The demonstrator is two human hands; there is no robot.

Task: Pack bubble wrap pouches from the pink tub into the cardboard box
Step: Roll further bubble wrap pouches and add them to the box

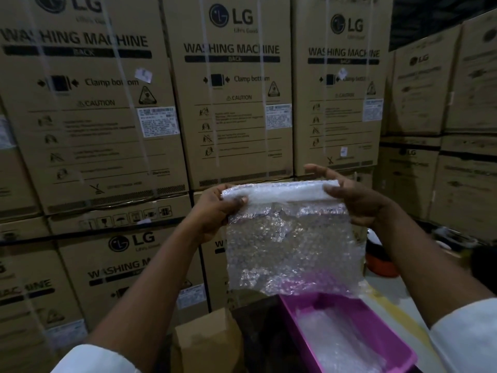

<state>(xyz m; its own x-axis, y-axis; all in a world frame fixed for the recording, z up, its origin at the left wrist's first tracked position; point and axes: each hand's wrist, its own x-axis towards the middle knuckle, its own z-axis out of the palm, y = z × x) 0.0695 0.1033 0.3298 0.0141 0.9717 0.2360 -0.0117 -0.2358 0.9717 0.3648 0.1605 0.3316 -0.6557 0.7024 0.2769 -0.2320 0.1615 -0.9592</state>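
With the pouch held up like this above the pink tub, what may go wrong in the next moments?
1. Both hands, left hand and right hand, pinch only the folded top edge of the bubble wrap pouch; the thin film might slip free.
2. The pouch hangs over the pink tub, so a drop would probably land it back there.
3. The cardboard box sits low and left, partly out of view; the move across could miss it.

You're standing in a warehouse stockroom: stacked cartons (231,90) printed "LG Washing Machine" wall off the view in front of you, strapped with clear bands and tagged with white shipping labels (278,116). More brown cartons (441,125) pile up to your right under dim light.
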